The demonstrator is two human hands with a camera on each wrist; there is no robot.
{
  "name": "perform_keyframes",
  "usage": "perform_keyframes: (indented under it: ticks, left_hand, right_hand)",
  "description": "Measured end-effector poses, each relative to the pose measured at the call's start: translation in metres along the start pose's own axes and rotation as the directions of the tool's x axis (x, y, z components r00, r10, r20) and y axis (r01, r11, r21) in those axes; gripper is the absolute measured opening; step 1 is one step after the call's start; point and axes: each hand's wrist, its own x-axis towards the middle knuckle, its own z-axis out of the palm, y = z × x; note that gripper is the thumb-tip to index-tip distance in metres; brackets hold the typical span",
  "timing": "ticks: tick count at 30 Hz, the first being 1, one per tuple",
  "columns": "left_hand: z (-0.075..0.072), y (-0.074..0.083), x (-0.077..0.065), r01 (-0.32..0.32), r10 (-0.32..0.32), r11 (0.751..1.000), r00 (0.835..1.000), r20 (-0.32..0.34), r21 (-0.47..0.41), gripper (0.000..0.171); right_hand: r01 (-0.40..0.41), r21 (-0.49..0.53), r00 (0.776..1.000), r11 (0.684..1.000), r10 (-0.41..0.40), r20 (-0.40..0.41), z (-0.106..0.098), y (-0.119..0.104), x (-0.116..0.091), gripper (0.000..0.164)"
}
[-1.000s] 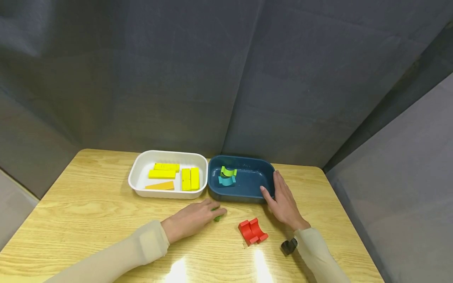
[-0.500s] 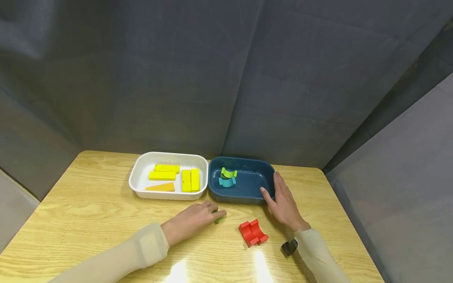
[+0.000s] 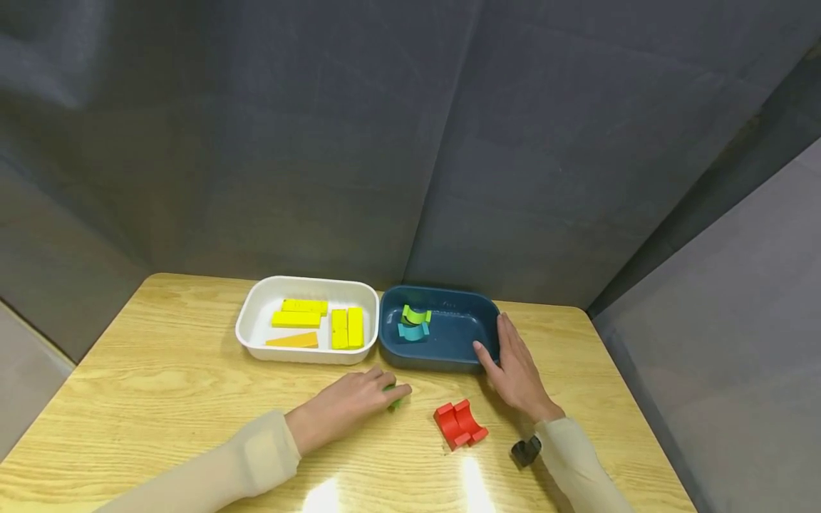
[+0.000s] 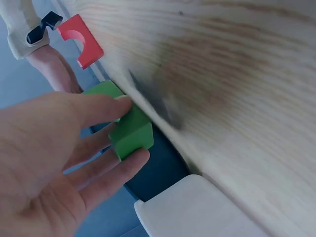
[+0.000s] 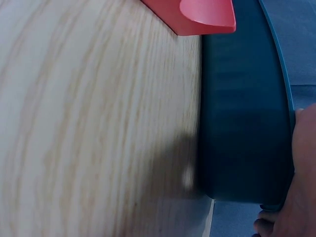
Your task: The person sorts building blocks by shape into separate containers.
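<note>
My left hand (image 3: 346, 405) pinches a green block (image 4: 134, 129) between thumb and fingers, low over the wooden table in front of the two tubs. In the head view the fingers hide most of the block. My right hand (image 3: 519, 377) rests against the right end of the dark blue tub (image 3: 458, 331), its fingers straight along the outside and the thumb over the front rim. Inside that tub, toward the left, lie a lime green arch block (image 3: 416, 315) and a teal arch block (image 3: 413, 331). Two red arch blocks (image 3: 460, 425) lie side by side between my hands.
Left of the blue tub and right up against it stands a white tub (image 3: 256, 349) holding several yellow blocks (image 3: 296, 320) and an orange wedge (image 3: 293, 340). A grey curtain (image 3: 308, 142) hangs behind the table (image 3: 160, 377). A dark band (image 3: 526, 452) is on my right wrist.
The head view has shifted very slightly. Both hands stay where they were, with the green block in my left fingers.
</note>
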Motion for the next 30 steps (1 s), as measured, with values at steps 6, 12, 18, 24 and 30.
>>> perform_keyframes:
  ticks: [6, 12, 18, 24, 30]
  left_hand:
    - [-0.009, 0.002, -0.002, -0.005, 0.005, 0.999, 1.0, -0.013, 0.034, 0.051]
    - [-0.016, 0.002, -0.005, -0.009, 0.012, 0.999, 0.998, -0.058, 0.047, 0.053]
    - [-0.023, 0.001, -0.006, -0.01, 0.013, 1.0, 0.994, -0.109, 0.03, 0.057]
    - [-0.028, -0.001, -0.006, 0.006, -0.01, 0.999, 0.992, -0.123, -0.034, 0.061]
    - [-0.03, -0.003, -0.002, 0.016, -0.024, 0.998, 0.992, -0.122, -0.063, 0.061]
  right_hand:
    - [-0.003, -0.003, 1.0, 1.0, 0.003, -0.001, 0.0, 0.0, 0.0, 0.09]
    - [-0.004, 0.002, 1.0, 1.0, 0.004, 0.0, -0.001, 0.0, 0.001, 0.091]
    - [-0.001, -0.001, 1.0, 1.0, 0.001, -0.007, -0.002, -0.001, 0.0, 0.089]
    - [0.007, 0.006, 1.0, 1.0, -0.007, -0.016, -0.002, -0.002, -0.001, 0.089]
    - [0.001, 0.011, 1.0, 1.0, -0.001, -0.003, -0.001, -0.001, 0.0, 0.09]
